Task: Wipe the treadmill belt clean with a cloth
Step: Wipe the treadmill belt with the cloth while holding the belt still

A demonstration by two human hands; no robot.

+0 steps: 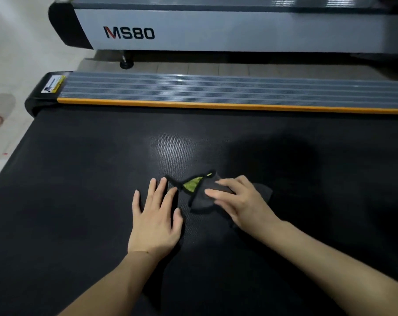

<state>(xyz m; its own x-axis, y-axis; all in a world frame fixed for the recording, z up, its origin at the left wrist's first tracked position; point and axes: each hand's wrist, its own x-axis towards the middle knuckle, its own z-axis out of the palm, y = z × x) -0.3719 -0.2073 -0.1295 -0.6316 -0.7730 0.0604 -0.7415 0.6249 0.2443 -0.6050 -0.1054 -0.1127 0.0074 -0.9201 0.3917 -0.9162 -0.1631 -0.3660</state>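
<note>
On the treadmill belt [79,201], wide dark dimpled rubber lay free around both hands. Left hand [154,217] lay flat, fingers spread. Just beside its fingertips, the right hand [241,201] pressed the dark cloth [201,199], fingers fairly straight; a green patch showed. Beyond the fingers ran an orange-edged ribbed side rail [216,92].

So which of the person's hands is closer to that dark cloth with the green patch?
Right. The right hand presses on the dark cloth with the green patch with straight fingers; the left hand lies flat on the black treadmill belt just beside it.
</note>
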